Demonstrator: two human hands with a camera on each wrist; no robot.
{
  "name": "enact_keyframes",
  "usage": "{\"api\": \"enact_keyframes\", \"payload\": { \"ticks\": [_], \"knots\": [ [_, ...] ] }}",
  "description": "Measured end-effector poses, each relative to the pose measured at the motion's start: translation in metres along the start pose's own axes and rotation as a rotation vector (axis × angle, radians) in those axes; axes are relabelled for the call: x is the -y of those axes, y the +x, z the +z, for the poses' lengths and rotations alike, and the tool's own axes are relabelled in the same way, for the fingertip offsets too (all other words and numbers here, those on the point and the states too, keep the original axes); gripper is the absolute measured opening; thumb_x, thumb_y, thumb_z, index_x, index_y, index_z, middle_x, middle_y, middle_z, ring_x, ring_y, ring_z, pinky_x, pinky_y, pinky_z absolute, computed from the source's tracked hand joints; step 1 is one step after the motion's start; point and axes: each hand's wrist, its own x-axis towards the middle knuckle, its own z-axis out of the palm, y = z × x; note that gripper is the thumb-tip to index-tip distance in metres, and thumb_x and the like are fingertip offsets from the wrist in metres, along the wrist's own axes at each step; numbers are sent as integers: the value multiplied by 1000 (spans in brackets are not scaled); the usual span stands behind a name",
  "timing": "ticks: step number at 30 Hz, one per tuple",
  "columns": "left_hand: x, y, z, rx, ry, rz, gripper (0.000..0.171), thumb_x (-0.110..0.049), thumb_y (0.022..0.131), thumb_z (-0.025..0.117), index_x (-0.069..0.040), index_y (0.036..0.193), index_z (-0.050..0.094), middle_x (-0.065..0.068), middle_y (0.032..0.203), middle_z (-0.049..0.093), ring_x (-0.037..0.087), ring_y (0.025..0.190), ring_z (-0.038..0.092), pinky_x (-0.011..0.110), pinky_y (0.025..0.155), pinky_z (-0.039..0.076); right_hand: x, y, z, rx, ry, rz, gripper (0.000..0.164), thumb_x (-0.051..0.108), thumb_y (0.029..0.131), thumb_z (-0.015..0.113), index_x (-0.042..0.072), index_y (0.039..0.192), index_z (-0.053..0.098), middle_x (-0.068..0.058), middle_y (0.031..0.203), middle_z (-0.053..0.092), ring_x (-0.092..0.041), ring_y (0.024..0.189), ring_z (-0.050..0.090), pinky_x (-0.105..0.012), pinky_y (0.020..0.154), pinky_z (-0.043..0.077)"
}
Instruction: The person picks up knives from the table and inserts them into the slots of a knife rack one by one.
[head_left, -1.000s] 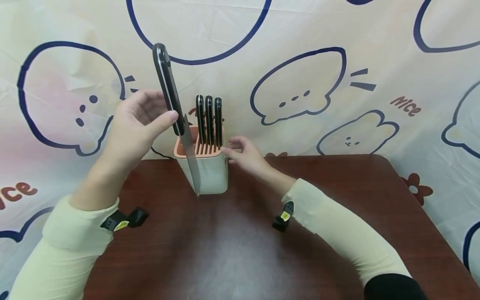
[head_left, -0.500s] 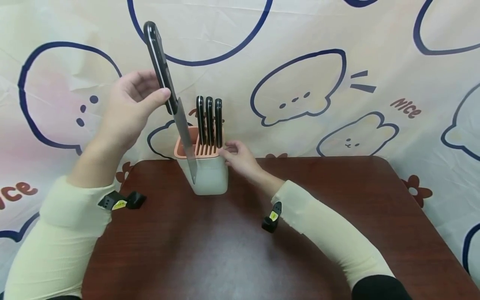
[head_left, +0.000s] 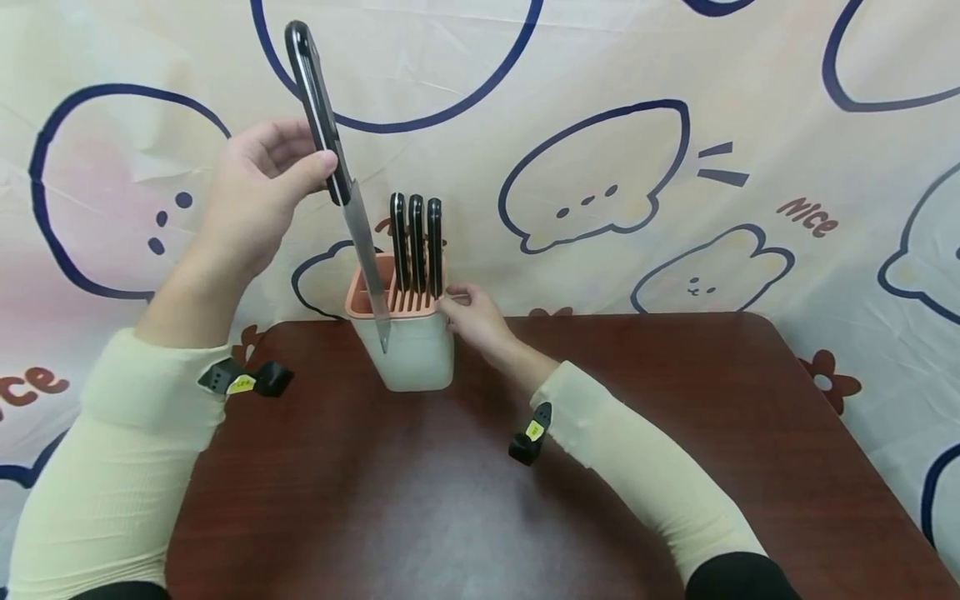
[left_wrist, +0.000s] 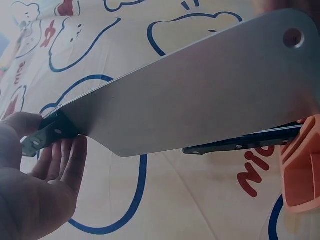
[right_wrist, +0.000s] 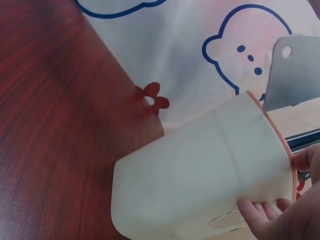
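Observation:
My left hand [head_left: 255, 187] grips the black handle of a cleaver [head_left: 362, 233] held upright, slightly tilted, blade downward. In the left wrist view, its wide steel blade [left_wrist: 200, 95] has a round hole near the end corner. That end lies close to the orange rim of a white knife holder [head_left: 416, 354]; whether they touch, I cannot tell. Three black-handled knives [head_left: 416, 246] stand in the holder's slots. At the holder's right side, my right hand [head_left: 483, 325] holds its upper edge, thumb by the rim and fingers on the wall in the right wrist view.
The holder stands near the back edge of a dark reddish-brown table [head_left: 450, 500]. Behind it hangs a pale cloth [head_left: 450, 158] with blue cartoon outlines. Open orange compartments [left_wrist: 300, 182] lie left of the slots. Each wrist wears a black strap camera.
My left hand has lifted the cleaver upward and slightly left. The right hand has moved a little left and now grips the holder's upper right side. The holder stays about where it was.

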Motion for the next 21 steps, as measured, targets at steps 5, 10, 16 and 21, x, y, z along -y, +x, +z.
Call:
{"api": "enact_keyframes", "payload": {
  "ticks": [5, 10, 16, 21],
  "knots": [
    [-4, 6, 0, -30, -50, 16, 23, -3, 94, 70, -4, 117, 65, 7, 106, 68, 18, 100, 64, 20, 89, 52, -1, 0, 1, -13, 0, 11, 49, 18, 101, 59, -1, 144, 47, -20, 136, 58, -30, 121, 60, -40, 100, 53],
    [-6, 10, 3, -39, -3, 2, 27, -4, 95, 70, -3, 121, 63, 6, 111, 67, 19, 106, 63, 22, 93, 52, -1, 0, -1, -12, 5, 19, 49, 19, 101, 60, -1, 144, 48, -19, 135, 58, -30, 121, 60, -41, 101, 53],
    [-7, 18, 2, -46, 150, -11, 35, -11, 98, 67, -4, 132, 60, 3, 117, 66, 20, 114, 61, 28, 104, 48, 0, -1, -1, -10, 6, 11, 48, 19, 101, 61, -2, 142, 49, -19, 137, 56, -31, 123, 59, -43, 103, 51],
    [-5, 25, 1, -36, 195, -23, 39, -12, 99, 66, -3, 136, 59, 3, 120, 65, 20, 117, 60, 31, 108, 46, 2, -2, -1, -15, 9, 18, 47, 19, 101, 60, -2, 142, 49, -19, 140, 53, -32, 125, 58, -46, 105, 49]
  ]
}}
